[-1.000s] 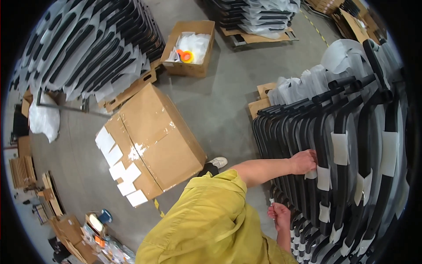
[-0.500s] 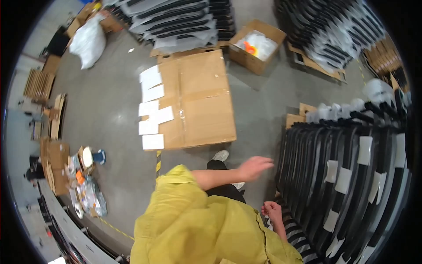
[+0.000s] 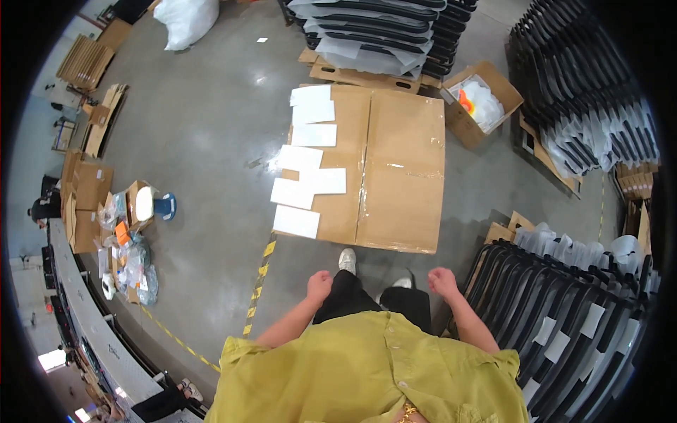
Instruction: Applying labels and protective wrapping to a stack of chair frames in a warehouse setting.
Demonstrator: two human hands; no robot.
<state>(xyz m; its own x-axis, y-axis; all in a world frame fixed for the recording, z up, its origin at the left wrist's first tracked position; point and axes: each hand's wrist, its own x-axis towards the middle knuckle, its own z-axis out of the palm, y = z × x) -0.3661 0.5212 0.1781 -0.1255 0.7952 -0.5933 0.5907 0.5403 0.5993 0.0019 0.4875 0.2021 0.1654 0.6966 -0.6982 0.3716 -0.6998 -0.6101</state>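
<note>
My left hand [image 3: 319,285] hangs in front of my body with its fingers curled in, nothing showing in it. Off to the other side, my right hand [image 3: 443,282] is likewise curled closed, and no object shows in it. Neither touches anything. Ahead of both lies a large flat brown cardboard box [image 3: 402,201] with tape along its seams. White rectangular sheets [image 3: 300,156], several of them, rest along its left side, some jutting past the edge. Nearest to my right hand is a row of black-framed parts [image 3: 522,282] with white wrapping.
More wrapped black frames [image 3: 370,35] are stacked beyond the box. An open carton [image 3: 486,95] holds white plastic and something orange. Yellow-black tape [image 3: 259,282] marks the floor. At left are a blue-based stool [image 3: 165,206], cartons and plastic bags [image 3: 134,264]. A person's legs [image 3: 166,403] show lower left.
My body has turned to face the flat box. My left arm has swung back from across my body to the left; my right hand now hangs away from the row of black frames.
</note>
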